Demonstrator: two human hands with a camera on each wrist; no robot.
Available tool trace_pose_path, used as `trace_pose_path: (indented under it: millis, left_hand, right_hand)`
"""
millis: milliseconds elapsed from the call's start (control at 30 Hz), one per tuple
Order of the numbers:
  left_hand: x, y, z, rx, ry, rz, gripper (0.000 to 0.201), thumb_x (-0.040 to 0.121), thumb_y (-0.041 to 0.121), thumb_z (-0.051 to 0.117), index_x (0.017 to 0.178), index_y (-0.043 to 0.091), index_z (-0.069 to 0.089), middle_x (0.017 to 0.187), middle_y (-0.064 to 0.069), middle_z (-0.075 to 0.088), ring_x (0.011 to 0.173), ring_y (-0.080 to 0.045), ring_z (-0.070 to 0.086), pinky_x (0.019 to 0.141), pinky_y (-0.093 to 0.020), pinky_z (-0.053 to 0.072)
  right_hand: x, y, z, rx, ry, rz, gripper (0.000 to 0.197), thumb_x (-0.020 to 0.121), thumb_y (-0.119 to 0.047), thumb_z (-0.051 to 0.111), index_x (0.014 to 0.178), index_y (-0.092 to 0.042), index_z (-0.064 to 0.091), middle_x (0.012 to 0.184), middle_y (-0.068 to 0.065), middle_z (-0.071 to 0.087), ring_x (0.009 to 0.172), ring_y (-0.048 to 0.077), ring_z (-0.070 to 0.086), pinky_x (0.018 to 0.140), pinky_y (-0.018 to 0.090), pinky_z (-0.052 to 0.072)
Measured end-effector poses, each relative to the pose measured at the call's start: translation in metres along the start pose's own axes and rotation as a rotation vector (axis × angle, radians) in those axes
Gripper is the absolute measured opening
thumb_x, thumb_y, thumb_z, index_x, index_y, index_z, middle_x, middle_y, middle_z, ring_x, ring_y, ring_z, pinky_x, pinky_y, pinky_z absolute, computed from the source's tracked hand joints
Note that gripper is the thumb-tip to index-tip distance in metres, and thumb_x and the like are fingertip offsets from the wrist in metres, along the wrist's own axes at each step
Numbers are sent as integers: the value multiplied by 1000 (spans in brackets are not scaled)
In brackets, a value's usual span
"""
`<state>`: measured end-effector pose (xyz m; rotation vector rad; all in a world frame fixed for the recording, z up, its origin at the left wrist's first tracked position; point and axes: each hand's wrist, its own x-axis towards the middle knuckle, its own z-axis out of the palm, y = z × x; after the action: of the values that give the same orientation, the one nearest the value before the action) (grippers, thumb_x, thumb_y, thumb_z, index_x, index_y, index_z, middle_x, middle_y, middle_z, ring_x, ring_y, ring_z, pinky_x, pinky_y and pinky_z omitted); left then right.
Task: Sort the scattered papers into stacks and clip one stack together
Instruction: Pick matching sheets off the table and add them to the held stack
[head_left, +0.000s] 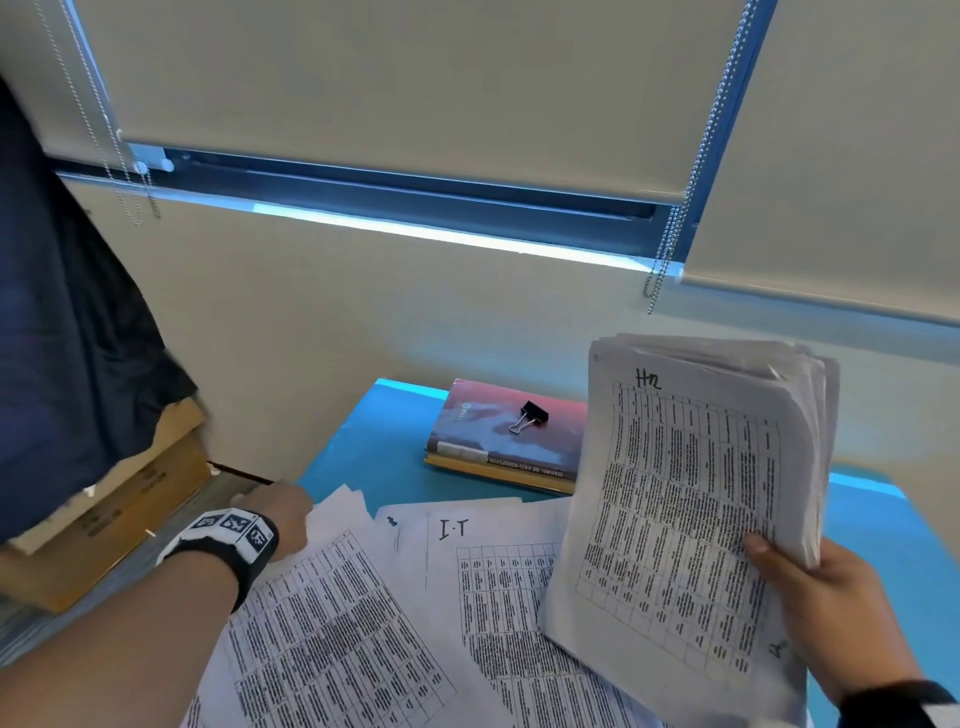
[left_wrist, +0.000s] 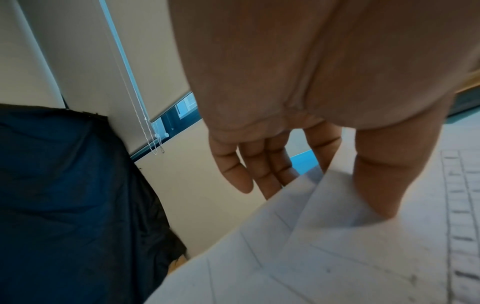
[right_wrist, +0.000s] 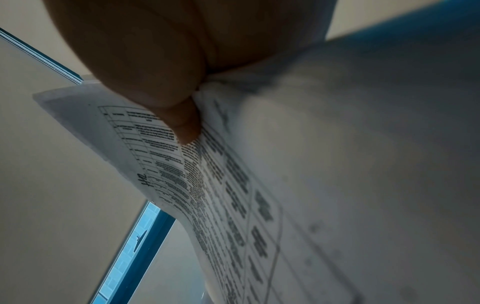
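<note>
My right hand (head_left: 810, 587) grips a thick stack of printed sheets (head_left: 691, 493), marked "Hn" at the top and lifted upright above the right side of the blue table (head_left: 384, 441). In the right wrist view my thumb (right_wrist: 182, 123) presses on the stack (right_wrist: 233, 185). Loose printed papers (head_left: 363, 623) lie overlapping on the table, one marked "I.T" (head_left: 493, 571). My left hand (head_left: 288, 509) is at their far left corner. There the left hand (left_wrist: 319, 197) pinches the loose sheets (left_wrist: 324, 246), thumb on top and fingers beneath. A black binder clip (head_left: 531, 415) lies on a book (head_left: 498, 447).
The book lies at the table's back edge against the wall. A cardboard box (head_left: 130, 519) stands on the floor left of the table, with dark cloth (head_left: 62, 338) hanging over it. Blind chains (head_left: 670, 249) dangle from the window above.
</note>
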<state>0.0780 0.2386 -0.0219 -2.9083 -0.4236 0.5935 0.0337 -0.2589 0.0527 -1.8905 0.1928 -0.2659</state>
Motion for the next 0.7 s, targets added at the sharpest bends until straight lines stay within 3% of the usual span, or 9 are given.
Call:
trace_pose_path:
  millis: [67, 167, 300, 367, 533, 700]
  left_hand:
    - [0, -6, 4, -13, 36, -3, 17, 83, 23, 54, 96, 20, 65, 100, 1, 64, 95, -20, 62, 84, -31, 51]
    - [-4, -10, 13, -80, 81, -14, 24, 83, 23, 54, 103, 19, 67, 110, -1, 66, 97, -20, 64, 82, -29, 52]
    - [-10, -4, 21, -110, 192, -37, 26, 90, 23, 50, 111, 16, 64, 112, -4, 57, 94, -22, 62, 74, -28, 47]
    - [-14, 0, 22, -106, 216, -45, 25, 91, 22, 48, 111, 16, 62, 112, -4, 56, 90, -22, 61, 73, -29, 47]
    - [-20, 1, 19, -204, 198, -27, 20, 89, 13, 42, 107, 20, 50, 107, -6, 62, 87, -25, 61, 80, -34, 52]
    - [-16, -15, 12, -286, 143, -13, 21, 90, 22, 47, 107, 20, 60, 110, -4, 65, 98, -23, 62, 86, -32, 51]
  right_hand:
    - [-1, -1, 2, 7, 1, -4, 14, 88, -7, 67, 75, -8, 71, 67, -11, 74, 71, 23, 64, 64, 32, 46]
    - [-3, -2, 7, 12, 6, -2, 15, 89, -7, 67, 74, -9, 71, 58, -15, 71, 70, 20, 63, 62, 29, 45]
    - [-5, 3, 10, 0, 3, 10, 15, 88, -12, 69, 73, -7, 71, 69, 4, 74, 77, 32, 67, 73, 42, 51]
    - [-7, 0, 10, 3, -8, 10, 15, 88, -12, 68, 74, -8, 71, 77, 13, 73, 78, 32, 67, 72, 41, 51]
    - [-10, -7, 8, 20, -11, 19, 15, 89, -11, 68, 74, -8, 70, 78, 13, 72, 74, 29, 64, 64, 33, 47]
    - [-11, -6, 7, 9, -15, 25, 13, 89, -12, 68, 76, -11, 70, 80, 11, 72, 78, 31, 65, 66, 33, 48]
